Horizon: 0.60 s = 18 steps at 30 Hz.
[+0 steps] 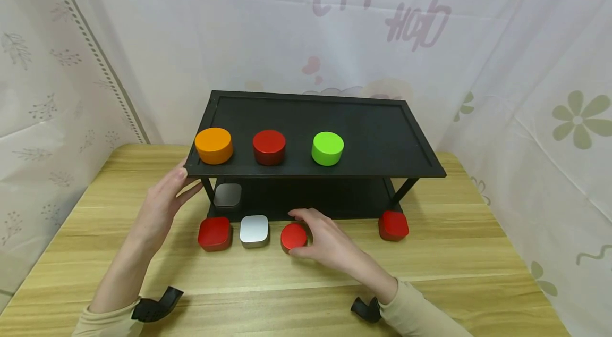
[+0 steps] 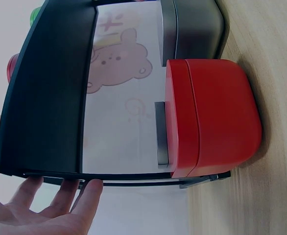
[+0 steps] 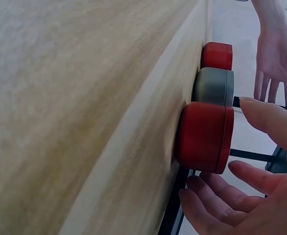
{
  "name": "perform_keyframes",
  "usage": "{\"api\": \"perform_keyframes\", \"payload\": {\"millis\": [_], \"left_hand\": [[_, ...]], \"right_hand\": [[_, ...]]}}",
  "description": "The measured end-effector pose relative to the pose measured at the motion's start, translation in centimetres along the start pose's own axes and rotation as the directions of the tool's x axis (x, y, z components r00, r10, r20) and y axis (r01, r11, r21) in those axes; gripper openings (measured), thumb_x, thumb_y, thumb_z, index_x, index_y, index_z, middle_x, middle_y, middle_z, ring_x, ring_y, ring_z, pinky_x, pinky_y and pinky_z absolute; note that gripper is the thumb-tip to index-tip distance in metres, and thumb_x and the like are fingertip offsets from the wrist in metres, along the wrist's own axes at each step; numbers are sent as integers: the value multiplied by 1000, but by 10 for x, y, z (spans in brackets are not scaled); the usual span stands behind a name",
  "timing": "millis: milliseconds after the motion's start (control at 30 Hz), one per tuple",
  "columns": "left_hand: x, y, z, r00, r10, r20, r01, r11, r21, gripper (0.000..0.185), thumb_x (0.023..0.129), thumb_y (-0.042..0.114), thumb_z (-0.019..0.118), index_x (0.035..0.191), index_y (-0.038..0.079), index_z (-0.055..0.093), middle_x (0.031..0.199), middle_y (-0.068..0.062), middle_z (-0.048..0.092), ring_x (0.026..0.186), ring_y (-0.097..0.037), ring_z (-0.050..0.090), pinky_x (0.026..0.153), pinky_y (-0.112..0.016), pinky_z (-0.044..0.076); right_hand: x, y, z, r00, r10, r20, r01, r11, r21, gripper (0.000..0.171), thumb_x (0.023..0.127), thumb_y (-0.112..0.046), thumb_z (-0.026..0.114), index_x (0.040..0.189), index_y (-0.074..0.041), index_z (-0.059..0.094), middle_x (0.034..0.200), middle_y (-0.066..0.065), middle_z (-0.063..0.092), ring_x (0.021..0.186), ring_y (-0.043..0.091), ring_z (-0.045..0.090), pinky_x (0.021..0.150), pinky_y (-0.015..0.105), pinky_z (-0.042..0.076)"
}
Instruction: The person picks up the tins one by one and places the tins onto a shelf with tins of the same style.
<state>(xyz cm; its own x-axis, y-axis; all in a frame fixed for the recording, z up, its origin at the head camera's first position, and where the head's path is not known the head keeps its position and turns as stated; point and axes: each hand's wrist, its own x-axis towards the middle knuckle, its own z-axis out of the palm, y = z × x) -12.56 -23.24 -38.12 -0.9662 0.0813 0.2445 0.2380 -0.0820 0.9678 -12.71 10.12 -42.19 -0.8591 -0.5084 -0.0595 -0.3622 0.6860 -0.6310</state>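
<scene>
A black two-tier shelf point(image 1: 287, 108) stands on the table. At its left front corner my left hand point(image 1: 162, 201) touches the top board, fingertips along the side edge in the left wrist view. My right hand point(image 1: 330, 241) is spread around a small round red tin point(image 1: 294, 236) on the table before the shelf; the right wrist view shows a gap between the fingers and the tin point(image 3: 202, 139). Left of that tin are a square silver tin point(image 1: 254, 230) and a square red tin point(image 1: 214, 233). A grey square tin point(image 1: 227, 195) sits on the lower tier's left end.
On the top tier, near its front edge, stand round orange point(image 1: 213, 145), dark red point(image 1: 269, 147) and green point(image 1: 327, 148) tins. Another square red tin point(image 1: 393, 225) lies by the shelf's right front corner. Patterned white cloth point(image 1: 268, 23) hangs behind and beside the wooden table point(image 1: 268, 294).
</scene>
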Motion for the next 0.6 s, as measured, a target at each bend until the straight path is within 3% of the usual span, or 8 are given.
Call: {"api": "perform_keyframes", "payload": {"millis": [600], "left_hand": [[0,0,0,1000,2,5,-2,1000,14,46,113,22,39,155,7,45,150,14,52,127,-1,57,104,-11,52]], "right_hand": [[4,3,8,999,24,32,-24,1000,-20,64,80,-17,87,137,-17,59,125,1,66,103,14,61,84,26,58]]}}
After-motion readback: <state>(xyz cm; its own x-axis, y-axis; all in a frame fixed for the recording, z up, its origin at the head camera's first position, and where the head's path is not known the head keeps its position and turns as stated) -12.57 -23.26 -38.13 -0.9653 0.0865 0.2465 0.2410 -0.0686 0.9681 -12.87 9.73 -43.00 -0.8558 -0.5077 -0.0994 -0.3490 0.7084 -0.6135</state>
